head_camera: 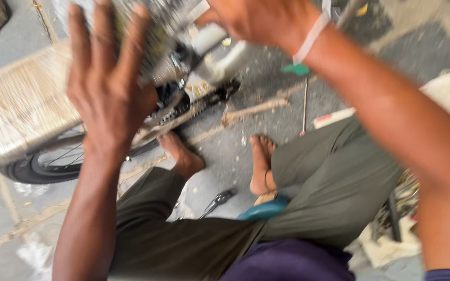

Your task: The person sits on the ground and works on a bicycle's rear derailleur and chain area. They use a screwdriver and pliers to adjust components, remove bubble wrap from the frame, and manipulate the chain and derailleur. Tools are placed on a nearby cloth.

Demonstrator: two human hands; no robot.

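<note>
The view is motion-blurred. My left hand (pixel 108 78) is raised with fingers spread, pressed against a grey metal motor-like part (pixel 157 36) held up near the top edge. My right hand (pixel 259 18) grips the same part from the right side; a pale band circles that wrist. Below the part, a bicycle wheel (pixel 53 161) and chain area (pixel 199 101) lie on the ground. I sit with my olive-trousered legs apart and bare feet (pixel 261 161) on the concrete.
A woven cane panel (pixel 16 104) lies at left over the wheel. A wrench (pixel 217 200) rests on the ground between my legs beside a blue seat edge (pixel 266 208). A green-handled screwdriver (pixel 303 88), a wooden stick and rags lie around.
</note>
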